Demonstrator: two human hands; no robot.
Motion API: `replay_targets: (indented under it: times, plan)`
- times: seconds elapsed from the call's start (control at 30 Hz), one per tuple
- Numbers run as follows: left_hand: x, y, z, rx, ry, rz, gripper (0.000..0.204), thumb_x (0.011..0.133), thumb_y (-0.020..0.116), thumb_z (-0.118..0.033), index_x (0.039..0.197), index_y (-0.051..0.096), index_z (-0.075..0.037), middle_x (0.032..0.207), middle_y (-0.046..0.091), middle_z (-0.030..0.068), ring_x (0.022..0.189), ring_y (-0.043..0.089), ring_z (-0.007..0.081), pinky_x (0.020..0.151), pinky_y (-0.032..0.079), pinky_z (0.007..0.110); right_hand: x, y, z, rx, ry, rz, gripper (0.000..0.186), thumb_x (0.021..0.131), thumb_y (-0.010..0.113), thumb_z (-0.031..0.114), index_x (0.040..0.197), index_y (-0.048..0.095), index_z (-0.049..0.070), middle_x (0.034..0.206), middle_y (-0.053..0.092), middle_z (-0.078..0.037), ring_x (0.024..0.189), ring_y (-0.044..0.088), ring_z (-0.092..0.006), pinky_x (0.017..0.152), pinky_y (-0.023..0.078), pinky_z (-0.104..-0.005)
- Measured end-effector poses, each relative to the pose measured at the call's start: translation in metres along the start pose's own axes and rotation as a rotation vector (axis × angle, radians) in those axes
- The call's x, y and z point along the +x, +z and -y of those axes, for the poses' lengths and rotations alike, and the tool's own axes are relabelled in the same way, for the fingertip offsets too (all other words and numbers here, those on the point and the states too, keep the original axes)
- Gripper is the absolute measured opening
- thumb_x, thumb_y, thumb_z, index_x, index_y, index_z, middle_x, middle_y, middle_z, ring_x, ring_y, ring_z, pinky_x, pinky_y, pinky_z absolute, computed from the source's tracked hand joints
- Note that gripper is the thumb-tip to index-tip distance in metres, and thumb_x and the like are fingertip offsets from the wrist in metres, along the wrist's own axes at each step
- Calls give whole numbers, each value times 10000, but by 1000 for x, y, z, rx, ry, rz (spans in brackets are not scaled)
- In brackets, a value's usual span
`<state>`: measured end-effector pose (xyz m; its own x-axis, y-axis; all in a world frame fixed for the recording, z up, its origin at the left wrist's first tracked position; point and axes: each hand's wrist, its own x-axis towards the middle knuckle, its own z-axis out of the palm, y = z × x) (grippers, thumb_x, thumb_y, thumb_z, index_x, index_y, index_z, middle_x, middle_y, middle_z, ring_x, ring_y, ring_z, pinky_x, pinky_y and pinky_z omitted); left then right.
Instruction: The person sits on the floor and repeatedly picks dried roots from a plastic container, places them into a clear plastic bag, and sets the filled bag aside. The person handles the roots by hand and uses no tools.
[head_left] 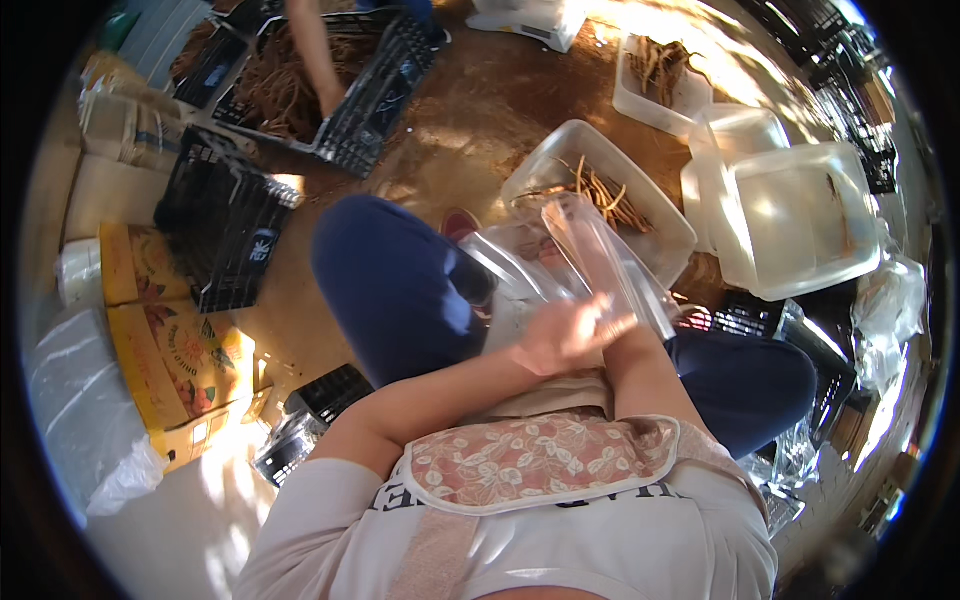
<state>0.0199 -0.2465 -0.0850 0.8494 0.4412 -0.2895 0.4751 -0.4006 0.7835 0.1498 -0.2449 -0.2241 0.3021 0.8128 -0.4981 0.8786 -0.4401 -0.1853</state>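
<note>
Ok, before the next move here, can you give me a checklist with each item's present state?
1. Clear plastic bag within the person's reach: ok, it is at both hands, between the knees.
2. Left hand gripping the bag: cannot tell, the hand is blurred.
3. Right hand inside the bag: cannot tell, it shows through the plastic.
4. Brown roots in the nearest tub: ok.
5. Co-worker's hand away from the bag: ok, it is at the black crate.

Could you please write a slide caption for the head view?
Left hand and right hand at a clear plastic bag, near a translucent tub of brown, root-like sticks.
</note>
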Motion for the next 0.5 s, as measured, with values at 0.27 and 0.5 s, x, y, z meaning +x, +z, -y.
replay_targets:
  times: [0.27,0.5]
  plan:
    - [107,-175,7,-112,-262,-448,432,884,505,-455,777,609,-50,559,500,49,523,514,167,479,413,285,-127,-199,-7,1297,-465,-141,262,907,463,161,966,602,-53,866,653,-186,758,655,-213,644,523,-277]
    - [74,-265,3,-686,-165,-508,369,875,537,-417,629,465,-152,542,410,-51,358,290,30,342,167,165,10,-121,-126,746,212,-236,263,787,558,117,1004,572,-32,860,628,-165,833,622,-239,725,508,-328]
